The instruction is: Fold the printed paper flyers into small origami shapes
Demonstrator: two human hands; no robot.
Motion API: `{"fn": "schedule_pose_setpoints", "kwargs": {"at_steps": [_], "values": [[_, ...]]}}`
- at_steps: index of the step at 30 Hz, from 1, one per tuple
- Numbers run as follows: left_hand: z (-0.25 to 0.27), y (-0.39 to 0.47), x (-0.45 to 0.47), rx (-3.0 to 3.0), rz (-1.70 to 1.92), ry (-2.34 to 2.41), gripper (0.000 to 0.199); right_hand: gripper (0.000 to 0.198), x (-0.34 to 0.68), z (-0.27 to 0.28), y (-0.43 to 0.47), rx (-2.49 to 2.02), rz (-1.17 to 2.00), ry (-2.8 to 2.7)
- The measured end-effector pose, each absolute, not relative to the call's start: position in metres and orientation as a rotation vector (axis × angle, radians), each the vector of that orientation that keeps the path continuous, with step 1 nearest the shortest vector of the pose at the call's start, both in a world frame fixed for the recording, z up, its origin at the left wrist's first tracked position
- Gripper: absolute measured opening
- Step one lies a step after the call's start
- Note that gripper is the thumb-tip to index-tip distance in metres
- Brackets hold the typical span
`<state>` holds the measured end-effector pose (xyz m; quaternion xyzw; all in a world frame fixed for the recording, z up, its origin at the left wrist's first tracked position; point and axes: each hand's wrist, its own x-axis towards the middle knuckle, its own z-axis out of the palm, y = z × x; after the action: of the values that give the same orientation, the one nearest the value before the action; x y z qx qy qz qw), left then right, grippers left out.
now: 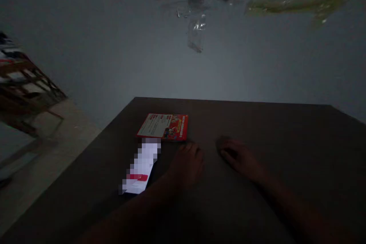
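Note:
My left hand [187, 164] rests palm down on the dark table, its fingers loosely bent and slightly apart. Just beyond its fingertips lies a red printed booklet or flat box [156, 126] with a pale text panel and coloured pictures. A lit phone [141, 169], partly blurred out by pixels, lies flat left of that hand, its top end by the booklet's near edge. My right hand [238, 157] is on the table to the right, loosely curled, a dark gap showing between thumb and fingers. Nothing is visible in either hand; the left palm is hidden.
The dark brown table [271, 129] stands against a pale wall [228, 61]. Clear tape [197, 32] and a yellowish strip [286, 7] are stuck on the wall. At far left, a wooden rack or chair [25, 84] with things on it stands on the floor [71, 133].

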<state>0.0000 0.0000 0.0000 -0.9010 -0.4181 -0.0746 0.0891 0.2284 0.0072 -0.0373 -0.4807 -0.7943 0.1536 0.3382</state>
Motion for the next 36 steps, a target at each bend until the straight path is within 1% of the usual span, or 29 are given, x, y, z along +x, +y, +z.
{"fn": "schedule_pose_setpoints", "kwargs": {"at_steps": [5,8,11,20,25,31,36], "values": [[0.006,0.01,-0.01,-2.495,-0.247,-1.461,0.024,0.011,0.228,-0.028,0.001,-1.255,0.423,-2.082],[0.002,0.017,-0.014,-2.394,-0.2,-1.579,0.03,0.012,0.228,-0.025,0.0,-1.278,0.436,-2.091],[-0.001,0.021,-0.016,-2.352,-0.126,-1.632,0.03,0.012,0.228,-0.025,0.002,-1.278,0.439,-2.095],[0.008,0.023,-0.013,-2.383,-0.005,-1.636,0.029,0.012,0.229,-0.026,0.002,-1.294,0.42,-2.087],[0.007,0.019,-0.009,-2.375,-0.019,-1.654,0.029,0.013,0.229,-0.024,0.001,-1.292,0.448,-2.112],[0.007,0.004,0.003,-2.401,-0.057,-1.633,0.031,0.013,0.233,-0.025,0.001,-1.317,0.414,-2.112],[0.011,0.008,0.004,-2.383,-0.035,-1.654,0.031,0.014,0.236,-0.027,0.002,-1.303,0.399,-2.126]]}}
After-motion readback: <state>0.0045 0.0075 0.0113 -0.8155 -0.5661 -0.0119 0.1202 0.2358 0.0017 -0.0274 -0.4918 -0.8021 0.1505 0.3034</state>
